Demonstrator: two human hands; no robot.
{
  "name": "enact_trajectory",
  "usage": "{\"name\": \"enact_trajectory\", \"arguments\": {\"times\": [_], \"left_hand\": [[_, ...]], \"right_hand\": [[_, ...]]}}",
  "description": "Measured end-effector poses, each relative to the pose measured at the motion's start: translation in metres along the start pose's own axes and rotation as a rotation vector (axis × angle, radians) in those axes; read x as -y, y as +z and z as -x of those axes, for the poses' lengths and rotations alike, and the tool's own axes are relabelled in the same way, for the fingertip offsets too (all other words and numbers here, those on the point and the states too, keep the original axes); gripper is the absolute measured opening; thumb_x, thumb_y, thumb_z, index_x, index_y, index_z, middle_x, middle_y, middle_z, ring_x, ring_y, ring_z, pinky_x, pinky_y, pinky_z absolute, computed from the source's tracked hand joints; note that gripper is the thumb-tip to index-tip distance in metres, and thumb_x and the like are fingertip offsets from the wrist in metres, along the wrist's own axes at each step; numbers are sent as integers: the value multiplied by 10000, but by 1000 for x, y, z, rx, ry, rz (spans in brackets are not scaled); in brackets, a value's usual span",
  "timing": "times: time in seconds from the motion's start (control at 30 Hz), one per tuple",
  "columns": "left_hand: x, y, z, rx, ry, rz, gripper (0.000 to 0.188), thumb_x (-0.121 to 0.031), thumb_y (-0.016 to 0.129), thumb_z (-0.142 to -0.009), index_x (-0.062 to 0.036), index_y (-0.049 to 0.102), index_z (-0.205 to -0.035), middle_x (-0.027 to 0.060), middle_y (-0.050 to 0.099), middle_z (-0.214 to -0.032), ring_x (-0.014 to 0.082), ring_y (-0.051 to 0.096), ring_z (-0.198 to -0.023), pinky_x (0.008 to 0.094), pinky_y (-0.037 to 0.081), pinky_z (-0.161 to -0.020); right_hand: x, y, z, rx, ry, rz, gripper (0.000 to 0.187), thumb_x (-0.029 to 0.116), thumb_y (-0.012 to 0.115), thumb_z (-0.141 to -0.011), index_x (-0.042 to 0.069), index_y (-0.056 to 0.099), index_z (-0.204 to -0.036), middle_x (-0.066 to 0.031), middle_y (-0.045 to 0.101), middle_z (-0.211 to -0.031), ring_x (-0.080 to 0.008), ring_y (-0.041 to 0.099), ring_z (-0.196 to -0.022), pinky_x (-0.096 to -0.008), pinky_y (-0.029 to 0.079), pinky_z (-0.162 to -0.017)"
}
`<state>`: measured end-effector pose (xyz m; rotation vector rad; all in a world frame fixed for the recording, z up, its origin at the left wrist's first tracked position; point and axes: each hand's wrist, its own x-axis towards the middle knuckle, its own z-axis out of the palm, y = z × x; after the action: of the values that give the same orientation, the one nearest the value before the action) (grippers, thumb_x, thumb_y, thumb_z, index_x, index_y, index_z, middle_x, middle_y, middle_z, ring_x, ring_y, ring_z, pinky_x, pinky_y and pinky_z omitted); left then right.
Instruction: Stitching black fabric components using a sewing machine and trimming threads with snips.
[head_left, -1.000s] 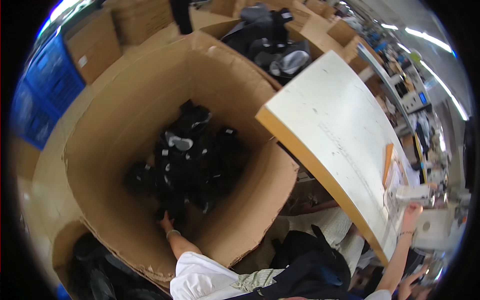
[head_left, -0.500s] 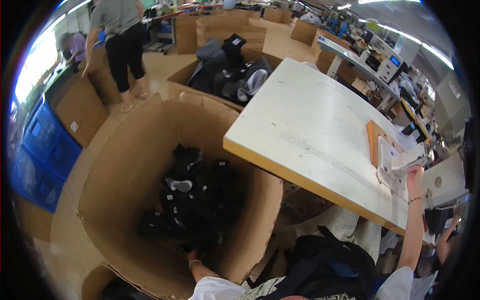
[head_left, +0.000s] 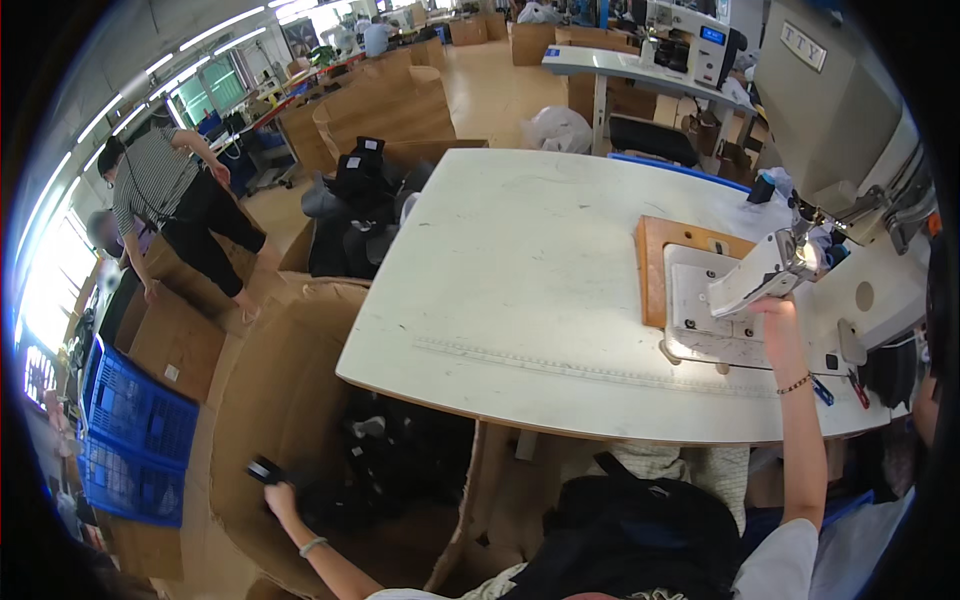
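My left hand (head_left: 281, 496) is closed on a black fabric piece with a white label (head_left: 264, 469), blurred by motion, near the left wall of a large cardboard box (head_left: 250, 415). Inside the box lies a heap of similar black pieces (head_left: 385, 465), some with white labels and a grey part. The tabletop hides part of that heap. On the white table (head_left: 510, 270), my right hand (head_left: 776, 308) grips the white arm of a sewing machine (head_left: 745, 285). Its fingers are partly hidden under that arm.
Behind the table's left edge, another box holds black and grey pieces (head_left: 355, 210). Blue crates (head_left: 140, 420) stand at left, near a person in a striped top (head_left: 165, 185) bending over. Small snips (head_left: 858, 388) lie at the table's right edge.
My left hand has risen from the heap and moved left with a black piece. My view has swung right. The person at left has bent down; my right hand stays at the machine.
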<state>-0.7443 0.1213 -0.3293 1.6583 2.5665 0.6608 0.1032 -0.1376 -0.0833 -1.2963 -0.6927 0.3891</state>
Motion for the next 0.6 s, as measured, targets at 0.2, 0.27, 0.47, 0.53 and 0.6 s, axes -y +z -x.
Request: {"name": "enact_trajectory", "arguments": {"times": [0.2, 0.27, 0.47, 0.53, 0.6], "left_hand": [[-252, -190, 39, 56, 218, 1458, 380, -114, 653, -811, 18, 544, -1151, 93, 627, -1047, 191, 622, -906, 296, 513, -741], [-327, -219, 68, 219, 225, 1672, 242, -87, 632, -819, -42, 604, -1055, 73, 637, -1034, 179, 636, -872, 330, 527, -647], [-494, -227, 177, 864, 308, 2235, 162, -121, 512, -901, 9, 578, -972, 123, 653, -923, 258, 649, -788, 351, 552, -692], [-528, -224, 221, 1079, 216, 2255, 151, -123, 502, -904, -4, 575, -962, 111, 656, -926, 223, 646, -785, 333, 549, -698], [-554, -221, 263, 1355, 184, 2220, 153, -128, 499, -906, -11, 573, -971, 95, 658, -923, 198, 642, -797, 311, 546, -713]], "right_hand": [[0, -8, -1, 77, 109, 26, 435, -11, 579, -626, 12, 555, -1059, -33, 605, -990, -150, 543, -947, -265, 401, -835], [3, -13, -3, 77, 144, 162, 505, -17, 585, -632, 10, 519, -1132, -47, 581, -1037, -156, 526, -990, -270, 393, -858], [36, -2, 56, -422, -228, 8, 437, 9, 556, -744, 16, 503, -1177, -56, 543, -1136, -167, 489, -1039, -295, 381, -885], [54, 14, 88, 126, -428, 427, 453, 110, 614, -779, -9, 468, -1191, -111, 503, -1135, -245, 482, -1059, -349, 361, -948], [66, 38, 104, 362, -489, 581, 591, 191, 714, -719, 11, 461, -1222, -166, 474, -1202, -339, 452, -1116, -409, 367, -951]]}}
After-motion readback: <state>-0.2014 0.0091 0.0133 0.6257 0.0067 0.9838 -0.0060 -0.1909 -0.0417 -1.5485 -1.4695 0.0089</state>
